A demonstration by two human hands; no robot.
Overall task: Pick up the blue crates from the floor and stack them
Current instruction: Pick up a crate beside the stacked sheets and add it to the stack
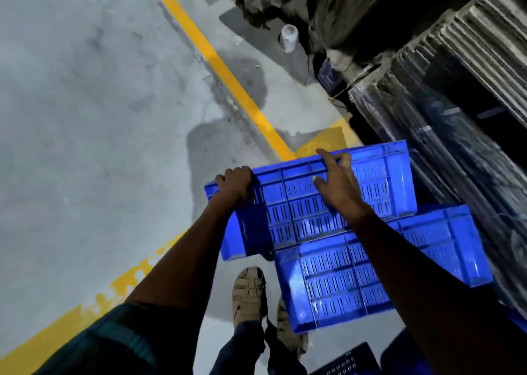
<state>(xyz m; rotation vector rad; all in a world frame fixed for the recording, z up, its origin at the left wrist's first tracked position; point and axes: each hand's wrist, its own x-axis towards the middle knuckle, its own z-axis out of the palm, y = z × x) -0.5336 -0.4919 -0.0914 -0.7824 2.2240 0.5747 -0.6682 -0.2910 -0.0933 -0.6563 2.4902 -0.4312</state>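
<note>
I hold an upside-down blue crate (302, 212) in front of me, its slotted bottom facing up. My left hand (235, 182) is curled over its left corner. My right hand (338, 182) lies on the bottom panel with fingers hooked over the far edge. A second blue crate (356, 277), also bottom up, sits just below and to the right, partly under the held one. The dark edge of a third crate (348, 362) shows at the bottom of the frame.
Grey concrete floor with yellow painted lines (225, 69) spreads to the left. Dark wrapped pallets and stacked goods (445, 95) stand close on the right. A small white container (288, 38) sits on the floor ahead. My sandalled feet (249, 294) are below the crates.
</note>
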